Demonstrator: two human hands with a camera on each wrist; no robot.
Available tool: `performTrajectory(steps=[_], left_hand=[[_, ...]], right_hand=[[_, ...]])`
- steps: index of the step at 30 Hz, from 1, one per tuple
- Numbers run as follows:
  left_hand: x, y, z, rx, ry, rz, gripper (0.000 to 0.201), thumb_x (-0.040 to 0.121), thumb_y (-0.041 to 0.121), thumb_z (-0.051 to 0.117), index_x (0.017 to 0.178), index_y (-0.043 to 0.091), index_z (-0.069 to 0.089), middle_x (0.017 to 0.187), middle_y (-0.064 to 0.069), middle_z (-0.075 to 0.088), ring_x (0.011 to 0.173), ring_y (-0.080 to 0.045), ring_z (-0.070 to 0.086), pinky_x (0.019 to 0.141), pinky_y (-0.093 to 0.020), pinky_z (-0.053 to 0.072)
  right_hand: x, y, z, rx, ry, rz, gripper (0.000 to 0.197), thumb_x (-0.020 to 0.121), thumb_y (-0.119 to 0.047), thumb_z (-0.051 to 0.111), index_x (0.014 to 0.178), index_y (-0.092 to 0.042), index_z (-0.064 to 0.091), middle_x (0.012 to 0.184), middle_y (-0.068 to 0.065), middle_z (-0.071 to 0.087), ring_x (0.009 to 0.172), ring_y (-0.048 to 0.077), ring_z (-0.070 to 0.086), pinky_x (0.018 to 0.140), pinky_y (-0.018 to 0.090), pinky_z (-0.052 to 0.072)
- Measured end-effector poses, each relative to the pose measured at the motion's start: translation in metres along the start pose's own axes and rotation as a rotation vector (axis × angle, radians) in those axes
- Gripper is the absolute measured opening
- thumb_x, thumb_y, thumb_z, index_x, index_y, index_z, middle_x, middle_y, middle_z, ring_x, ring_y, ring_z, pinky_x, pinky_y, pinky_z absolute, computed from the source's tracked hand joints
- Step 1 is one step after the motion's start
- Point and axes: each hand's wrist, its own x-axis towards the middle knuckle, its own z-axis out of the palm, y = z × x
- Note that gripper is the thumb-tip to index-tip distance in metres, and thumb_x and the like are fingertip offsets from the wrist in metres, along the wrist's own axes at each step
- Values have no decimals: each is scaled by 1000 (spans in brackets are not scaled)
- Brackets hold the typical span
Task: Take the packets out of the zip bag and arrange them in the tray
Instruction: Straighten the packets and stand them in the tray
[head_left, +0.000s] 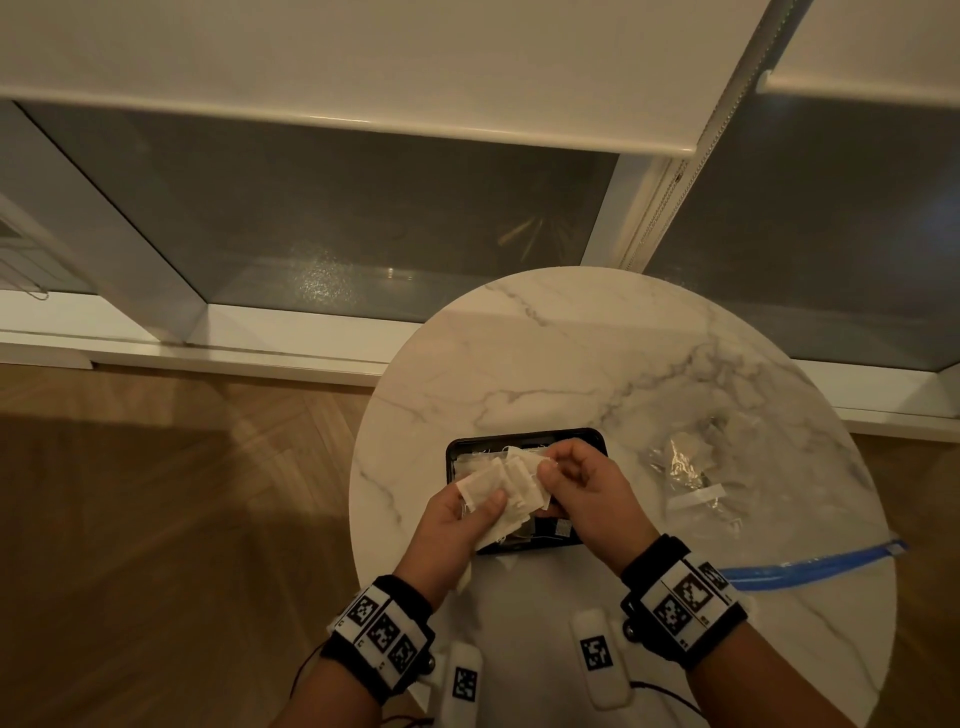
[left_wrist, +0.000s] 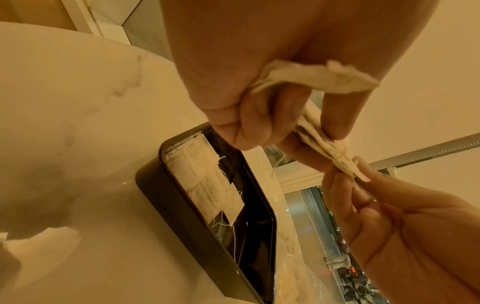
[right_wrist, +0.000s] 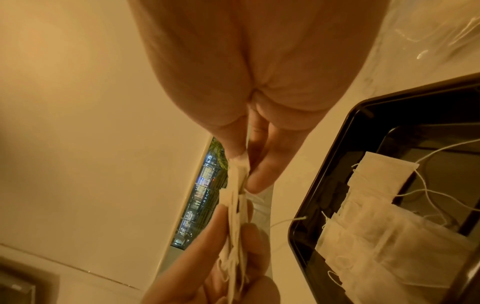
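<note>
My left hand (head_left: 470, 512) grips a fanned stack of white paper packets (head_left: 501, 486) just above the black tray (head_left: 457, 448). My right hand (head_left: 558, 475) pinches the far edge of that stack (right_wrist: 237, 205) between thumb and fingertips. The left wrist view has the stack (left_wrist: 322, 144) held between both hands. A row of white packets with loose strings (left_wrist: 207, 181) lies along one side of the tray (left_wrist: 182, 203), seen also in the right wrist view as overlapping packets (right_wrist: 384, 236) in the tray (right_wrist: 324, 170). The clear zip bag (head_left: 696, 467) with a blue zip strip (head_left: 815, 569) lies crumpled on the table, right of the tray.
The round white marble table (head_left: 597, 364) has its curved edge close on the left and near sides, with wooden floor (head_left: 156, 519) beyond. A window with a lowered white blind (head_left: 363, 67) stands behind the table.
</note>
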Motion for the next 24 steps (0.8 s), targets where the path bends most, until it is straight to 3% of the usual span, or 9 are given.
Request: performTrajectory(steps=[3, 7, 10, 13, 15, 19, 21, 24], left_hand=[[1, 1, 1, -17, 13, -13, 28, 98, 4, 53, 125, -2, 59, 81, -1, 67, 52, 3, 58, 47, -8, 42], [3, -1, -2, -32, 46, -17, 28, 98, 6, 54, 125, -2, 59, 75, 4, 67, 52, 2, 58, 47, -9, 42], [5, -3, -7, -49, 67, -26, 29, 98, 8, 55, 124, -2, 59, 71, 9, 67, 52, 2, 57, 47, -9, 42], [6, -6, -15, -52, 112, -37, 27, 98, 12, 56, 122, -1, 59, 70, 10, 67, 53, 2, 58, 47, -10, 43], [8, -10, -22, -67, 162, -55, 26, 98, 15, 57, 119, 0, 60, 68, 10, 67, 52, 1, 57, 46, -11, 42], [11, -24, -34, -18, 257, -80, 23, 99, 20, 57, 116, 6, 63, 72, 8, 67, 52, 1, 58, 48, -12, 43], [12, -31, -37, 14, 284, -94, 22, 98, 21, 58, 116, 11, 63, 83, 2, 72, 65, -4, 66, 57, -17, 50], [14, -40, -38, 47, 308, -114, 23, 96, 23, 62, 117, 13, 64, 107, -9, 74, 101, -25, 70, 90, -38, 56]], right_hand=[[-1, -5, 0, -15, -16, -19, 20, 91, 1, 63, 107, -11, 60, 86, 8, 73, 79, 24, 71, 75, 42, 61], [3, -11, -5, -56, -15, -33, 33, 86, 5, 67, 115, -11, 60, 88, 20, 71, 80, 34, 70, 76, 43, 61], [8, -11, -13, -70, 17, -44, 36, 85, 4, 69, 116, -12, 60, 88, 20, 71, 80, 30, 71, 73, 41, 61], [15, -6, -24, -106, 71, -37, 37, 86, 2, 68, 114, -21, 59, 79, 11, 70, 75, 21, 69, 68, 36, 61], [23, 6, -32, -246, 148, -7, 32, 89, -2, 63, 113, -23, 60, 76, 2, 67, 72, 15, 65, 64, 33, 59], [44, 35, -43, -681, 217, 63, 25, 94, -6, 49, 107, -22, 62, 91, -3, 64, 84, 17, 61, 65, 23, 47], [54, 47, -40, -784, 196, 107, 24, 95, -6, 47, 107, -18, 64, 93, 0, 63, 85, 16, 59, 66, 21, 42], [68, 56, -31, -874, 184, 166, 22, 93, -5, 47, 98, -15, 65, 95, 6, 66, 85, 20, 59, 70, 27, 45]])
